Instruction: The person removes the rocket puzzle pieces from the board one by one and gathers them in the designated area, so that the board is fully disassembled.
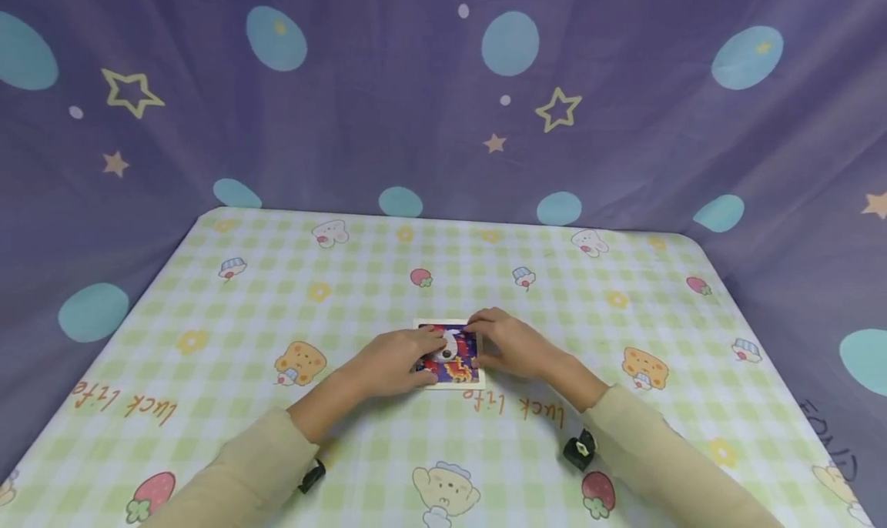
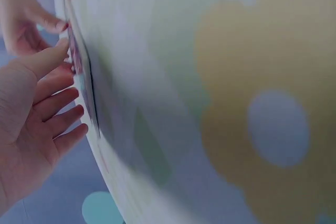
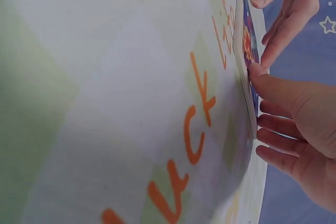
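Note:
A small square picture panel [image 1: 459,371] with a pale border lies flat on the table. It is printed in blue, red, yellow and white. My left hand [image 1: 393,362] reaches over its left side, fingers extended across the picture and thumb near the lower left. From the right, my right hand [image 1: 514,346] touches the panel, fingertips at the upper right and thumb at the right edge. In the right wrist view the right thumb [image 3: 268,80] rests on the panel's edge [image 3: 239,40], with the other fingers loosely straight. Part of the picture is hidden under the left fingers.
The table [image 1: 388,443] wears a green-and-white checked cloth with cartoon prints and orange lettering. A purple curtain [image 1: 388,112] with stars and blue ovals hangs behind and along the sides. A black wrist device [image 1: 579,449] sits by the right sleeve, another [image 1: 312,476] by the left.

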